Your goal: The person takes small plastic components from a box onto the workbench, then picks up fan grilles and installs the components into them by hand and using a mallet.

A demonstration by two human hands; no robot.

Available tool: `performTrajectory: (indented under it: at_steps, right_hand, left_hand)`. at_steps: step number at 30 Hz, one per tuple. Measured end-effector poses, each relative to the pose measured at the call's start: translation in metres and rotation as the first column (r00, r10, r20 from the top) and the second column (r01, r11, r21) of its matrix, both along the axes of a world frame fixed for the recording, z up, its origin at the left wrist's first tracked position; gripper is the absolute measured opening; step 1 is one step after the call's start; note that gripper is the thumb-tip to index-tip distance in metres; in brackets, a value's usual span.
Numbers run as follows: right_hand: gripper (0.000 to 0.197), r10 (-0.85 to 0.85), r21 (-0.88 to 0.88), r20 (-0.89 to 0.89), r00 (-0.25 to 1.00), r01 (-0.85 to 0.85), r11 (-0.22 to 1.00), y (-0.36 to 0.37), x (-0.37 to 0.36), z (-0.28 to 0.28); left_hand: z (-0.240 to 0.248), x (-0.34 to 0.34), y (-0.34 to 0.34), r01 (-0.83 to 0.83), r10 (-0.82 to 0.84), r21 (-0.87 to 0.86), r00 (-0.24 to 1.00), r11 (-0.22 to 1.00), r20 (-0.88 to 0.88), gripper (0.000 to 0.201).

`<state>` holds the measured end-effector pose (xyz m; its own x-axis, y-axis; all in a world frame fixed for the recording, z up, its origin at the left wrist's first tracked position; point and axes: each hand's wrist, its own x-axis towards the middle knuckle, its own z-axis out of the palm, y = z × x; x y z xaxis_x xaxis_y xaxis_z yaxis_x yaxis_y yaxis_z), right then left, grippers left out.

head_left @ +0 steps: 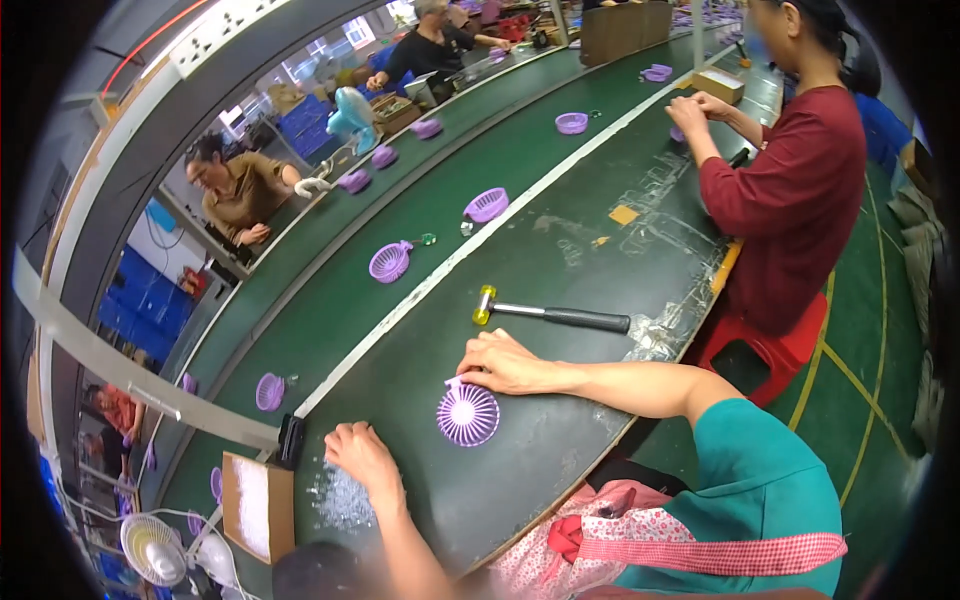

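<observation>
My right hand [507, 363] has its fingers closed on the short neck of a purple round slatted fan housing [468, 416]. The housing lies on the dark green bench, slatted side up. My left hand [362, 456] rests at the edge of a pile of small clear pieces [343, 500]. Its fingers are curled down, and anything between them is hidden or too small to tell. Beyond my right hand lies a hammer [550, 314] with yellow faces and a black grip.
Left of the pile stands a cardboard box [262, 507] with white contents. A belt [340, 300] past the white strip carries several purple housings [390, 262], some with small green boards attached. One co-worker in dark red [785, 190] sits at right; others work across the belt.
</observation>
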<state>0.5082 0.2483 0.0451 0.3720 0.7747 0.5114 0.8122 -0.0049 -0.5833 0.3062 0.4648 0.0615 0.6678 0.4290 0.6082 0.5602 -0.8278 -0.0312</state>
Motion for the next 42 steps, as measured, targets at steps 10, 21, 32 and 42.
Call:
performTrajectory:
  at_steps: [10,21,32,42]
  right_hand:
    - [0.020,0.000,-0.001,-0.079,0.997,0.000,1.000,-0.003,-0.001,0.005]
    - [0.026,0.219,0.109,-0.484,0.848,-0.190,0.976,-0.009,-0.024,0.029]
    - [0.025,0.288,0.173,-0.434,0.853,-0.235,0.956,-0.011,-0.034,0.034]
    - [0.023,0.226,0.122,-0.457,0.860,-0.191,0.974,-0.010,-0.035,0.027]
  left_hand:
    - [0.020,0.011,-0.031,0.188,-0.168,-0.139,0.975,0.972,0.146,0.008]
    - [0.010,0.029,-0.081,0.716,0.098,-0.691,0.698,-0.103,0.709,0.012]
    - [0.006,0.028,-0.086,0.735,0.226,-0.642,0.678,-0.218,0.699,0.020]
    - [0.004,0.029,-0.091,0.712,0.167,-0.694,0.701,-0.106,0.694,0.022]
